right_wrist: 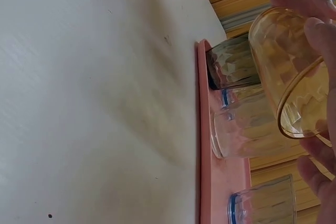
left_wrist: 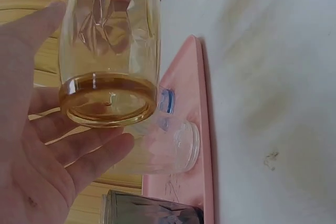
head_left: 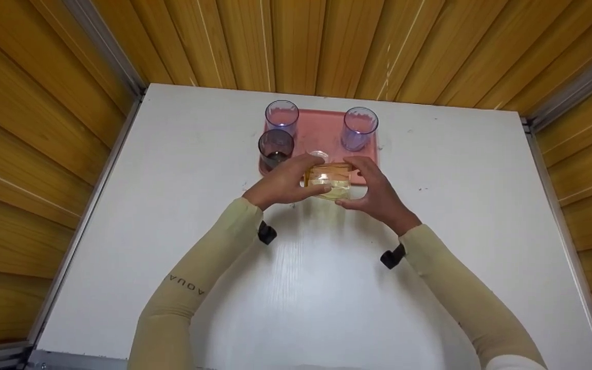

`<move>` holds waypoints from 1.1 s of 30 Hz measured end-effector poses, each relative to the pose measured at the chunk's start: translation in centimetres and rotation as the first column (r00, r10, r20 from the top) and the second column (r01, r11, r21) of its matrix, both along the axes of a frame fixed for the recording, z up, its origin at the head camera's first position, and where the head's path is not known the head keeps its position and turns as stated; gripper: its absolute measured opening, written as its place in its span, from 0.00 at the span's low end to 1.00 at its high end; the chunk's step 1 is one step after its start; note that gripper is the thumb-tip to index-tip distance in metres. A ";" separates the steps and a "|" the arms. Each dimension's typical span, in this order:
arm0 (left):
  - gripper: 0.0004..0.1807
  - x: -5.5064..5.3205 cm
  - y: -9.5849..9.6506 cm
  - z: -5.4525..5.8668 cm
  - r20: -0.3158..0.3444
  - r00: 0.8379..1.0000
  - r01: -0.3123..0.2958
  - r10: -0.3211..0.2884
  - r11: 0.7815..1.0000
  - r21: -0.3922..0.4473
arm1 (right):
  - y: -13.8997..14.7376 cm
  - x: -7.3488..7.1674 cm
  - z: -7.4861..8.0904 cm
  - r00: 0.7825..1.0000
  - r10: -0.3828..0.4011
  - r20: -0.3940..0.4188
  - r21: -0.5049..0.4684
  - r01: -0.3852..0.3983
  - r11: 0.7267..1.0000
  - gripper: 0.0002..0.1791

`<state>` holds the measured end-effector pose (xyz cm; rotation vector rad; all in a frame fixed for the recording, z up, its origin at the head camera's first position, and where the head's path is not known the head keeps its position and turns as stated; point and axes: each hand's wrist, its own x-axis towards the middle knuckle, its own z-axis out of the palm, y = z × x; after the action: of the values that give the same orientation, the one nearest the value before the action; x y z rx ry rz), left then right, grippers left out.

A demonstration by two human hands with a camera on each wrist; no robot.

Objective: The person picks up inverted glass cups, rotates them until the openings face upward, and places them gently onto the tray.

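An amber faceted glass (head_left: pixel 329 181) is held on its side above the front edge of the pink tray (head_left: pixel 321 115), its base toward my left hand and its rim toward my right. My right hand (head_left: pixel 378 195) grips it near the rim, thumb and fingers on opposite sides. Around the base end is my left hand (head_left: pixel 283 182), its thumb and fingers spread. The left wrist view shows the glass base (left_wrist: pixel 110 103) facing the left palm, the fingers fairly straight beside it. In the right wrist view, the rim (right_wrist: pixel 294 98) faces the right hand.
On the tray stand two blue-tinted glasses (head_left: pixel 360 128) at the back corners, a dark grey glass (head_left: pixel 275 146) at front left and a clear glass (left_wrist: pixel 173 145) near the middle. The tray lies on a white table (head_left: pixel 198 154), walled by wood-patterned panels (head_left: pixel 296 46).
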<state>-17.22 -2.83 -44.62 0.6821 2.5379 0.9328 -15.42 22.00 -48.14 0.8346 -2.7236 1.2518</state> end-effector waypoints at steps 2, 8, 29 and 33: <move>0.45 -0.1 0.3 0.2 -0.008 1.000 0.009 -0.009 1.000 -0.019 | -0.2 0.0 0.4 1.000 0.000 -0.020 0.001 0.000 1.000 0.50; 0.47 -0.2 0.8 0.7 -0.039 0.997 0.065 -0.065 0.998 -0.008 | -0.9 0.1 1.3 0.998 0.018 -0.061 0.020 -0.017 1.000 0.50; 0.48 0.6 1.1 0.3 -0.003 0.998 0.062 -0.062 0.989 0.131 | -0.2 1.4 1.4 1.000 0.008 0.006 0.000 -0.008 1.000 0.54; 0.48 0.7 1.1 0.3 0.020 0.998 0.059 -0.063 0.985 0.160 | 0.2 1.6 1.4 0.999 0.007 0.032 0.003 -0.007 1.000 0.54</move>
<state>-16.54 -1.73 -44.31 0.7846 2.4254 1.1254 -13.86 22.18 -46.70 0.8319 -2.7511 1.2734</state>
